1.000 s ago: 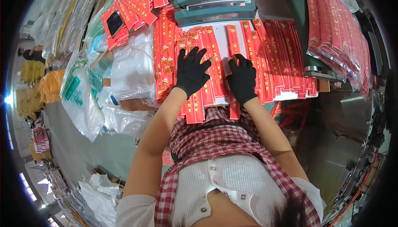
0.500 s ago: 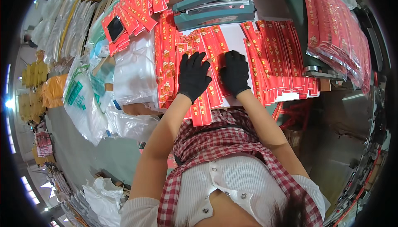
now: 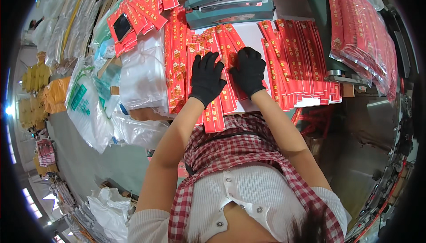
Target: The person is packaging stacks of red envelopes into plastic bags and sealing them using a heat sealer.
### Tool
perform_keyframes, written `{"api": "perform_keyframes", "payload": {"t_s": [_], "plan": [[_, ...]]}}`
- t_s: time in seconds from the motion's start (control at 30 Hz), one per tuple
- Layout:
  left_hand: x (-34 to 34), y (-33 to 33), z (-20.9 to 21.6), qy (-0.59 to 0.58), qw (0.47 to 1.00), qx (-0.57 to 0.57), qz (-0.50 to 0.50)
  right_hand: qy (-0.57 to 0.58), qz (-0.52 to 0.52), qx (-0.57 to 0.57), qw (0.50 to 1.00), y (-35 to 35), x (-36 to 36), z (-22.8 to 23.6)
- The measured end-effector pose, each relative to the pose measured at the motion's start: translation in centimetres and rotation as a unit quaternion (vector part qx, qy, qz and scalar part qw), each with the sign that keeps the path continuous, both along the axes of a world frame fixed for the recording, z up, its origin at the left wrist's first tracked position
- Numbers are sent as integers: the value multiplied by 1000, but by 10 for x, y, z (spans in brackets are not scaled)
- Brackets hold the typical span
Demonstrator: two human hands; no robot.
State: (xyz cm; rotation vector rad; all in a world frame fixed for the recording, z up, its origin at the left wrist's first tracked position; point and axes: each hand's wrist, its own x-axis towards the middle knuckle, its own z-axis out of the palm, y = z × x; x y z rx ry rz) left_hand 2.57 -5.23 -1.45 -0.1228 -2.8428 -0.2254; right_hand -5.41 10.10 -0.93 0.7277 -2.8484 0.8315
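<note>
Long narrow red paper packets with gold print (image 3: 218, 38) lie overlapped in front of me on the worktable. My left hand (image 3: 207, 78), in a black glove, rests on them with its fingers spread. Beside it, my right hand (image 3: 249, 71), gloved in black too, lies over a slanted red packet (image 3: 234, 36). Its thumb points out toward the left hand and its fingers are bent forward, slightly apart. Neither hand visibly grips a packet; what lies under the palms is hidden.
A teal bag sealer (image 3: 230, 12) stands behind the packets. More red packets (image 3: 295, 61) lie in rows at right, with plastic-wrapped bundles (image 3: 361, 34) beyond. At left are clear plastic bags (image 3: 143, 79), a phone (image 3: 122, 27) on scattered packets, and a white bag (image 3: 88, 110).
My right hand has opened from a closed, fist-like shape, its thumb now out to the left, and moved slightly left. A packet now slants beneath it. The left hand stays nearly in place.
</note>
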Motion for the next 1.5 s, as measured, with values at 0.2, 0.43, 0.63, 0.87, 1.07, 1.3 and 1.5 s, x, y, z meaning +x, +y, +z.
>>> {"api": "perform_keyframes", "payload": {"t_s": [0.2, 0.43, 0.63, 0.87, 1.07, 1.3, 1.5], "plan": [[0, 1, 1, 3, 1000, 4, -9, 43, 3, 19, 999, -2, -3, -8], [1, -1, 1, -5, 1000, 7, -1, 31, 20, 50, 998, 23, -15, -21], [1, 3, 3, 20, 999, 33, 38, 256, -70, 134, 955, 53, -18, -10], [7, -6, -10, 18, 998, 39, 47, -80, 39, -53, 995, -22, 25, 0], [-1, -2, -9, 44, 997, 46, 42, -159, 26, -57, 985, -14, 3, -8], [-12, 5, 7, 23, 997, 14, 74, -210, -11, -152, 966, 25, -12, -21], [-8, 20, 5, -21, 1000, -21, 2, -200, -2, -261, 944, 30, -7, -23]]}}
